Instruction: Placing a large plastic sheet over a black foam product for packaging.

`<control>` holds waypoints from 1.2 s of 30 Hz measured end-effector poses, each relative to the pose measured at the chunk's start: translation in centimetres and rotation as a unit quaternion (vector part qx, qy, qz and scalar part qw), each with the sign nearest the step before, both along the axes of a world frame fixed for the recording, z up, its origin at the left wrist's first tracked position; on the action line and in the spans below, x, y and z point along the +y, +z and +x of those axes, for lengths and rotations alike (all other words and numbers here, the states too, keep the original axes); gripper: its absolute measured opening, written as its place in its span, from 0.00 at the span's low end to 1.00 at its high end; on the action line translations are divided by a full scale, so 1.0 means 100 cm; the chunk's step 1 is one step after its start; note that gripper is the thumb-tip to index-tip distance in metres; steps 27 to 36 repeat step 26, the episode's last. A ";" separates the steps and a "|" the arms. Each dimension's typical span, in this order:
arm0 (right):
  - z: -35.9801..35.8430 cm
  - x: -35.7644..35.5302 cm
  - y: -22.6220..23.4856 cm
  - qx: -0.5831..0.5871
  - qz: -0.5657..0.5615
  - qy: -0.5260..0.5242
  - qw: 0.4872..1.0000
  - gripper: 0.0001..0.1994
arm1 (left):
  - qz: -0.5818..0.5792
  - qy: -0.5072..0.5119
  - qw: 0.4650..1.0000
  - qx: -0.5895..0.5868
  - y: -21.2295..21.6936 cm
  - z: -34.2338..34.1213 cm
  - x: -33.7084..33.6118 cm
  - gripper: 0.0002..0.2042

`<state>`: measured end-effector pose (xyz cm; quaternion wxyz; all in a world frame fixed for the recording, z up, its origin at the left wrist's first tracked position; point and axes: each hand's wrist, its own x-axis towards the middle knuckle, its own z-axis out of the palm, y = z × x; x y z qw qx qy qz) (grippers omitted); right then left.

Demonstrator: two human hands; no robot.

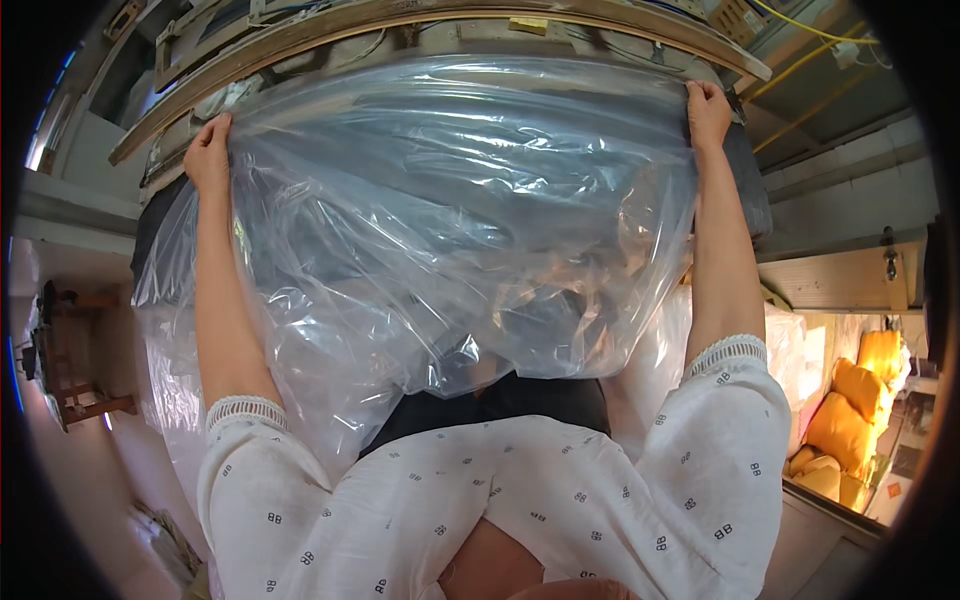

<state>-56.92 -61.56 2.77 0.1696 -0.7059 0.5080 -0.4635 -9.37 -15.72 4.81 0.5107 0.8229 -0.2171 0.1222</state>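
Observation:
A large clear plastic sheet [460,200], wrinkled and shiny, stretches between my two raised arms; I cannot tell whether it is a single layer or a bag. My left hand [209,153] is closed on its far left corner. At the far right corner, my right hand [708,112] pinches the same sheet. The far edge runs nearly taut from hand to hand, while the near part hangs in loose folds toward my body. Under the plastic a dark surface [752,185] shows through and sticks out at the right.
Beyond the sheet runs a long wooden rail [420,20] with machine parts and wires behind it. A yellow cable [800,68] hangs at the far right. Yellow bundles [850,410] lie in a bright area at the right. At the left stands a brown wooden frame [95,405].

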 end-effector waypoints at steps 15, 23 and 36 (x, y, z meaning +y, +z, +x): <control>-0.010 -0.017 -0.001 -0.004 -0.035 -0.045 0.998 0.22 | -0.039 -0.008 0.999 0.034 -0.010 0.015 0.012 0.16; -0.018 -0.029 -0.003 -0.046 -0.003 -0.034 0.998 0.21 | -0.060 -0.019 0.996 0.068 -0.002 0.007 0.016 0.17; -0.010 -0.014 0.007 -0.075 -0.031 -0.063 0.995 0.21 | 0.098 -0.012 0.994 -0.055 -0.008 0.009 0.015 0.23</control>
